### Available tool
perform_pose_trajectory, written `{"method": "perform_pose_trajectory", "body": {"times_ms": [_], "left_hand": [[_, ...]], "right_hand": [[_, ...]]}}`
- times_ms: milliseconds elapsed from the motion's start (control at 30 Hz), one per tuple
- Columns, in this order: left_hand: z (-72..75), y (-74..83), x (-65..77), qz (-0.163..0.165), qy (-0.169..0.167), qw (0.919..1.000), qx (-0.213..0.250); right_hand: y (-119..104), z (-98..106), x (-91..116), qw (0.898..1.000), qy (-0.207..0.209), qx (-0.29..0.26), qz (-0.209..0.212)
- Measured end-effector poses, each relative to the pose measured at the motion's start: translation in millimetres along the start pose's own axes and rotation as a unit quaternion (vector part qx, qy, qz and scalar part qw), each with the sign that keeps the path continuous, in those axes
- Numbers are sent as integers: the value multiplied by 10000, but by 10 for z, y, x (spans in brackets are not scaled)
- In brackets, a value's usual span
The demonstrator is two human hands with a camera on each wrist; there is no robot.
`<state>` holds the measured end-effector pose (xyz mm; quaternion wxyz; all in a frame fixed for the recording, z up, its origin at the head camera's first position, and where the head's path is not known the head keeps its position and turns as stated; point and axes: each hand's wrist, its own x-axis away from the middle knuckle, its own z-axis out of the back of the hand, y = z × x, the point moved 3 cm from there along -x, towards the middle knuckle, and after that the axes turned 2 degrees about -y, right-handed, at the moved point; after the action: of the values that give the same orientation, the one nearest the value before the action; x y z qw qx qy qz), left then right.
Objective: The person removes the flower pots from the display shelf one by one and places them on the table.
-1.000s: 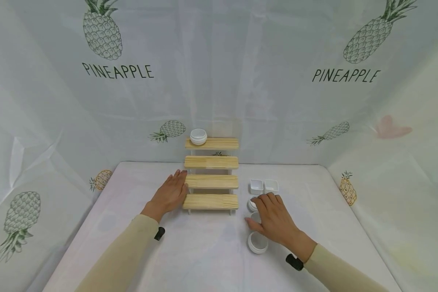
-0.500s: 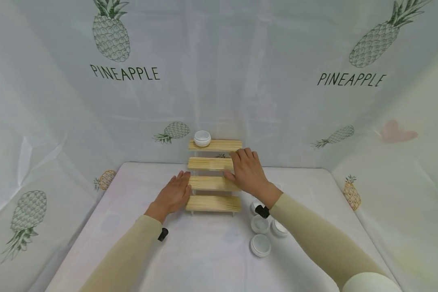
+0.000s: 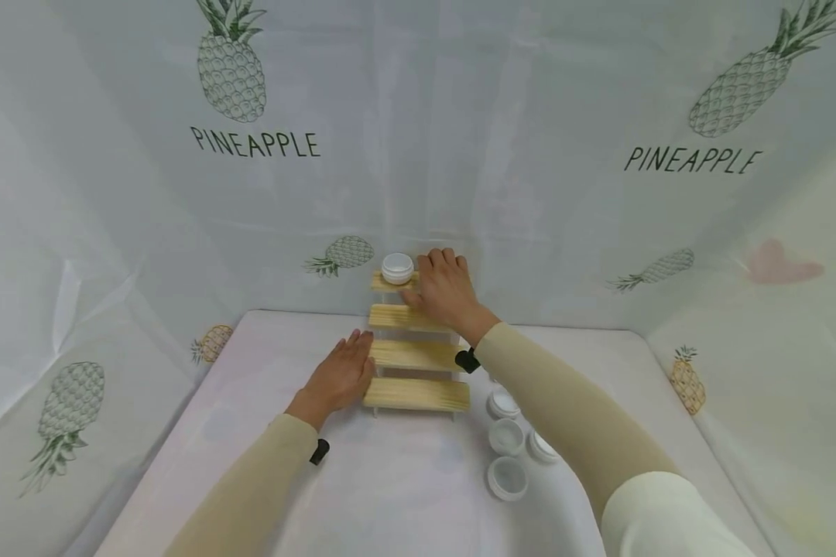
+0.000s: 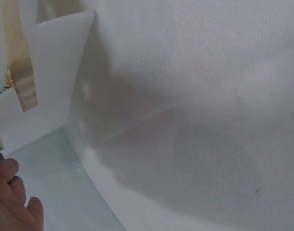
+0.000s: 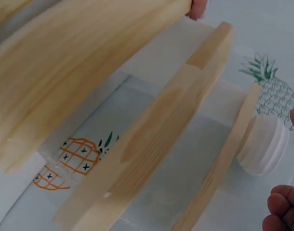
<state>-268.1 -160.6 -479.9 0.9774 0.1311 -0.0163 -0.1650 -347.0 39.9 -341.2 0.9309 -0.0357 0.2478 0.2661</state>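
Observation:
A four-tier wooden display stand (image 3: pixel 418 354) on clear supports stands at the back of the table. My left hand (image 3: pixel 337 373) rests against its left end, fingers extended and fingertips right at the edge of a lower shelf. In the right wrist view those fingertips (image 5: pixel 197 8) show at a shelf end. On the top shelf sits a white round jar (image 3: pixel 398 268) at the left. Just to the right of it, my right hand (image 3: pixel 448 290) reaches over the top shelf with bent fingers, palm down. I cannot tell whether anything is in its grasp.
Several round jars, among them an open one (image 3: pixel 507 478) and another (image 3: pixel 506 437), stand on the white tablecloth (image 3: pixel 404 495) right of the stand, partly under the right forearm. A pineapple-print curtain (image 3: pixel 529 201) hangs close behind the stand.
My right hand has moved from the containers on the right, up and left past the middle shelves to the top shelf beside the jar. My left hand has stayed at the stand's left end.

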Motion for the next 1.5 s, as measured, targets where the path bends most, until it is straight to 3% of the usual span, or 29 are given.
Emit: {"method": "perform_pose_trajectory", "body": {"times_ms": [133,400,633,833,1100,1500], "left_hand": [[-17,18,-3,-31,-19,10000,14],[-48,60,-7,-32,-87,9999,-60],[-56,66,-17,-21,-148,9998,-124],[-40,63,-14,-48,-127,9997,-201],[-43,25,-13,35,-62,9994,-328],[0,-5,8,-11,26,9994,-333]], "right_hand": [[-11,-31,-104,9999,0,67,-104],[-26,-96,-272,9927,-986,-58,-699],[-31,-120,-315,9881,-1258,-100,-876],[3,-117,-295,9907,-1108,-299,-730],[4,-134,-273,9972,-618,417,81],[-48,-82,-235,9972,-141,640,356]]}}
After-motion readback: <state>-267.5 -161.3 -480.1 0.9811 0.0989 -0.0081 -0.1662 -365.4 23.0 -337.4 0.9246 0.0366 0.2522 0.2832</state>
